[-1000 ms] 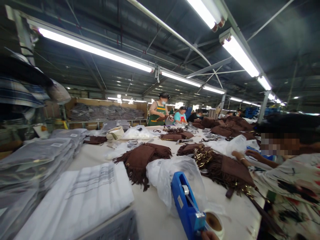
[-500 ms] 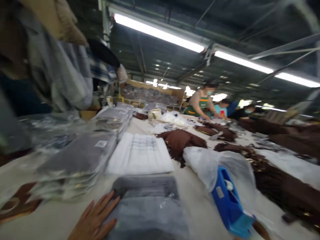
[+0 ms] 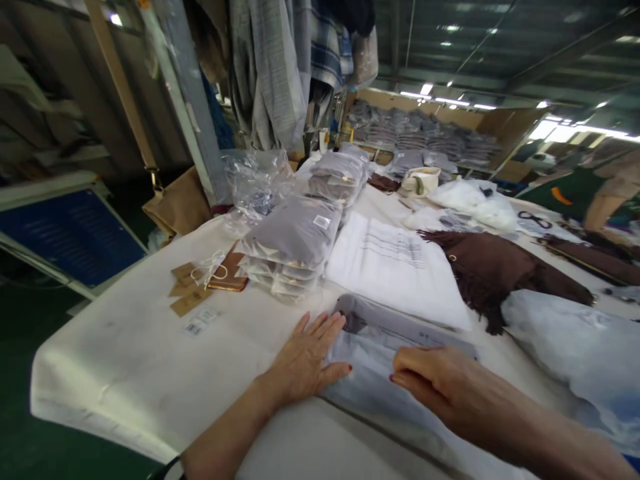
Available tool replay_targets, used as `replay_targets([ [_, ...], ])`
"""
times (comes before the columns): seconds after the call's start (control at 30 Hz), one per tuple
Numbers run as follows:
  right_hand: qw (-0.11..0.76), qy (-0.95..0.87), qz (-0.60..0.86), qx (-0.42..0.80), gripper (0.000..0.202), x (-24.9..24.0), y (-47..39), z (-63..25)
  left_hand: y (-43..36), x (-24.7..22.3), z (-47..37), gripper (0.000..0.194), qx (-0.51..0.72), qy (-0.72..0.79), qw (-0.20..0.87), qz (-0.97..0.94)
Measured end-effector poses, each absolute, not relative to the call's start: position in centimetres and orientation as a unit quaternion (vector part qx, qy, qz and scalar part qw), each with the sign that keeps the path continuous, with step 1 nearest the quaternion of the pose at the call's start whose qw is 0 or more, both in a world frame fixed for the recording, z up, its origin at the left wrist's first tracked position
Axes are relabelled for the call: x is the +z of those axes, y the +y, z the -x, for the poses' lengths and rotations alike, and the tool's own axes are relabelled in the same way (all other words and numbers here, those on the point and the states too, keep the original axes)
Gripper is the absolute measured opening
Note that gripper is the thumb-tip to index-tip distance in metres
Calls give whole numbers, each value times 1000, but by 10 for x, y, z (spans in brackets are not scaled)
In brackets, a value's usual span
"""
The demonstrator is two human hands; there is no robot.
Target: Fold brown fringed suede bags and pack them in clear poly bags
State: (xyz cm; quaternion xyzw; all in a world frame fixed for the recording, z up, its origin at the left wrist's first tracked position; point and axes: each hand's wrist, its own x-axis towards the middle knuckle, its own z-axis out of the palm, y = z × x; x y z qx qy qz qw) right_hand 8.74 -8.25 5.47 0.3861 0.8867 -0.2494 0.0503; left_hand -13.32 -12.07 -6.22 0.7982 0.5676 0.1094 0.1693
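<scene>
A clear plastic bag [image 3: 367, 363] with grey folded cloth inside lies flat at the table's front. My left hand [image 3: 310, 357] rests on its left edge, palm down, fingers stretched. Over the bag's middle, my right hand [image 3: 435, 380] is closed, thumb against the curled fingers; whatever it pinches is hidden. A grey printed strip [image 3: 400, 323] shows along the bag's far side. Just beyond lies a folded white cloth [image 3: 395, 267] with dark stripes. Bagged grey items [image 3: 295, 233] are stacked to the left of that cloth.
Brown cardboard tags [image 3: 187, 300] with white string and a barcode label [image 3: 200, 322] lie at left. Brown fringed cloth [image 3: 500, 267] and a crumpled plastic bag [image 3: 575, 347] are at right. Scissors [image 3: 535, 219] lie farther back. Another person's arm [image 3: 607, 200] reaches in at far right.
The view has swung left and down. My right hand, earlier barely visible beside the blue tape dispenser at lower right, is now over the bag. My left hand stays on the bag's left edge.
</scene>
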Motion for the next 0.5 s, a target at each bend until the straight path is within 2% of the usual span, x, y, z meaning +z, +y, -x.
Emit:
replay_targets([
  [0.2,110,896,-351,-248,25,20,-28,-48,-121,-64,136,83,145,562,203,-789],
  [0.5,105,870,-457,-150,19,-2,-22,-32,-121,-65,136,75,150,554,188,-797],
])
